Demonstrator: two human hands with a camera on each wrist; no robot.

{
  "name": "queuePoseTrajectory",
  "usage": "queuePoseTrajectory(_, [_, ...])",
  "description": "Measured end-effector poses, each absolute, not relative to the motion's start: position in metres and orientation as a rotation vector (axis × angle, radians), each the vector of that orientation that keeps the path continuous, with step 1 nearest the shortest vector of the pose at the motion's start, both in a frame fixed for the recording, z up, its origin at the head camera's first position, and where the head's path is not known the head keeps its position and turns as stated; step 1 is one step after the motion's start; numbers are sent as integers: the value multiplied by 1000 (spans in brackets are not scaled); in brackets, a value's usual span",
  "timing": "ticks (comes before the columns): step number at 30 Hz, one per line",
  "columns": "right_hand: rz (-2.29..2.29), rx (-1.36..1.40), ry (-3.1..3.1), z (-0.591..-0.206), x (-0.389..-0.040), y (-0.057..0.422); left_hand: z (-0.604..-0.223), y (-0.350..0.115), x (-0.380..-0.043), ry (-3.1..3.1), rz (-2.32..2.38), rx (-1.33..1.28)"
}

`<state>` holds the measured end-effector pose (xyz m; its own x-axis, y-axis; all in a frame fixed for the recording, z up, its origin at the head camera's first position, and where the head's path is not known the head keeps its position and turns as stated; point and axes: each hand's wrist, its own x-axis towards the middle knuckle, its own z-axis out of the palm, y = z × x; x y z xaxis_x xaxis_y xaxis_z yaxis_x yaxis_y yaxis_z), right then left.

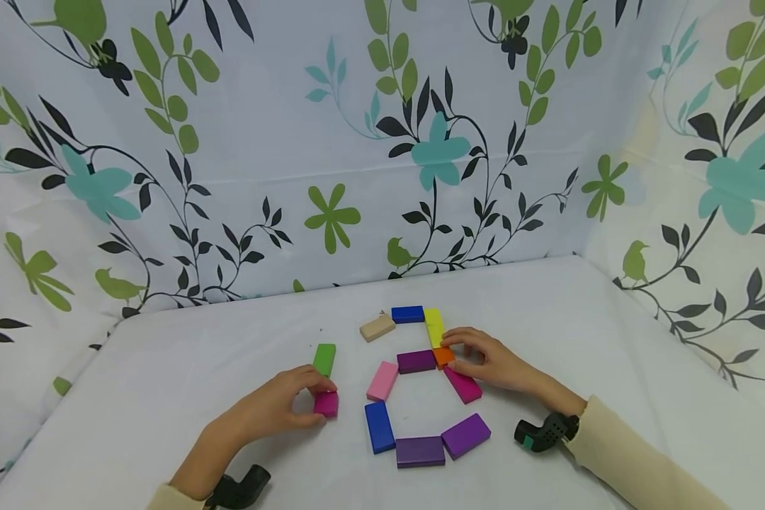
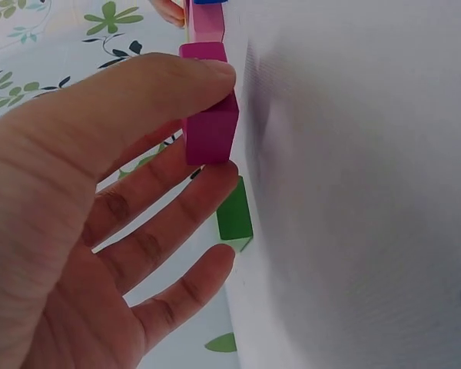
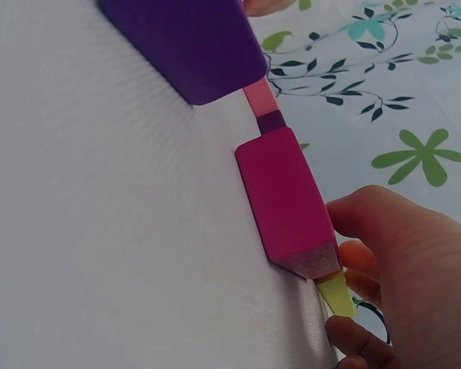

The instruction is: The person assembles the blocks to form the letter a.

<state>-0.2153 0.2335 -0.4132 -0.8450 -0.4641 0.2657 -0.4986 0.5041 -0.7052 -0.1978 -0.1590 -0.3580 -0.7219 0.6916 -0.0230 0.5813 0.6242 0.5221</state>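
Observation:
My left hand pinches a magenta block between thumb and fingers, just in front of a green block. In the left wrist view the thumb lies across that magenta block, and the green one shows past the fingertips. On the other side, my right hand pinches a small orange block, partly covered by the fingers. The orange piece sits between a yellow block, a purple block and a second magenta block. In the right wrist view this second magenta block hides most of the orange one.
The blocks form a figure-eight-like outline: a blue block on top, a pink block and another blue block at left, purple blocks below. A plain wooden block lies upper left. Patterned cloth hangs behind the white table.

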Motion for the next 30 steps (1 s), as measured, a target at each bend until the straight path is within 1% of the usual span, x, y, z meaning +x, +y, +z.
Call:
queuePoseTrajectory(13, [1277, 871, -2704, -413, -218, 234, -354, -145, -194, 2624, 753, 1067])
queuePoseTrajectory(24, [1271, 894, -2674, -415, -218, 235, -343, -131, -194, 2586, 817, 1175])
queuePoseTrajectory(30, [1273, 894, -2673, -415, -218, 235, -334, -115, -191, 2577, 783, 1179])
